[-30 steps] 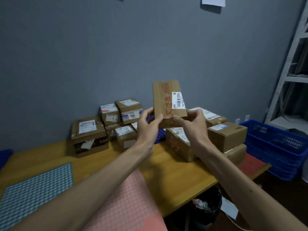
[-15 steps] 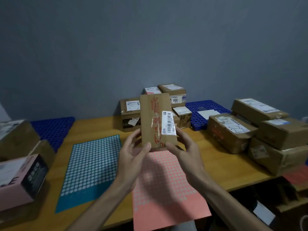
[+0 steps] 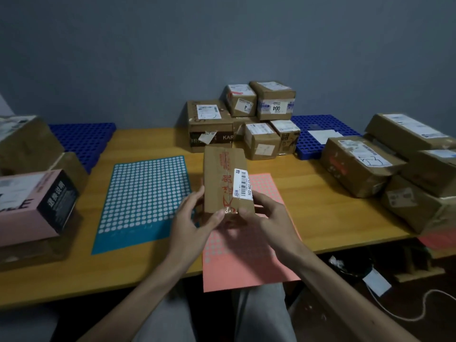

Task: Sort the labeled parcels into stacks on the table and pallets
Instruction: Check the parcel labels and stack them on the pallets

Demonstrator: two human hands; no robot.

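Observation:
I hold a slim brown parcel (image 3: 223, 178) with red writing and a white barcode label upright above the pink dotted mat (image 3: 249, 245). My left hand (image 3: 191, 219) grips its lower left edge, thumb on the front. My right hand (image 3: 265, 213) grips its lower right corner. A teal dotted mat (image 3: 145, 198) lies to the left on the wooden table (image 3: 328, 218). Labeled brown parcels are stacked at the back centre (image 3: 246, 119) and at the right (image 3: 394, 164).
Blue perforated pallets lie at the back left (image 3: 84, 139) and back right (image 3: 318, 134). A pink and black box (image 3: 32, 203) and brown boxes stand at the left edge. Cable and paper scraps lie on the floor at lower right.
The parcel has come down from high in front of the back stacks to just above the pink mat. My view has swung left, showing the left boxes.

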